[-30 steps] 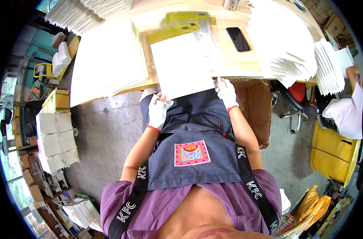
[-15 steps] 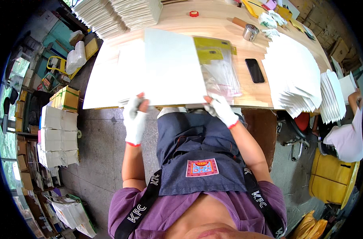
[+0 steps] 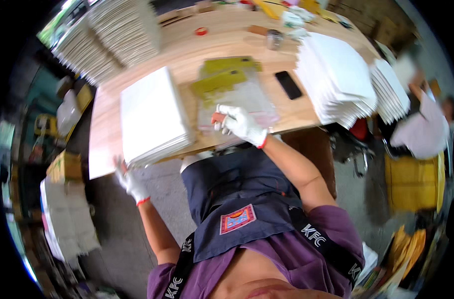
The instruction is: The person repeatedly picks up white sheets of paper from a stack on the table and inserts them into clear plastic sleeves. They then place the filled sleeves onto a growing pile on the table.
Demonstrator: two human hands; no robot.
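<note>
A stack of white sheets [image 3: 153, 112] lies on the wooden table in front of me, left of the middle. My left hand [image 3: 130, 183], in a white glove with a red cuff, is beside the stack's near left corner. Its fingers are blurred but look stretched out, and I see nothing held. My right hand [image 3: 242, 124], gloved the same way with a bare fingertip showing, hovers over the near part of some clear plastic bags [image 3: 259, 99] with yellow-green tops. Its fingers are loosely bent and apart, with nothing visible in them.
Tall piles of board [image 3: 125, 32] stand at the far left. A black phone [image 3: 288, 85], fanned white stacks [image 3: 339, 74], a metal can [image 3: 274, 40] and red tape [image 3: 201, 31] lie on the table [image 3: 227, 37]. Another person [image 3: 421, 124] sits at the right.
The white sheet has been let go and lies on the stack at the left. My left hand has moved left and nearer; my right hand is now over the bags. The view has shifted.
</note>
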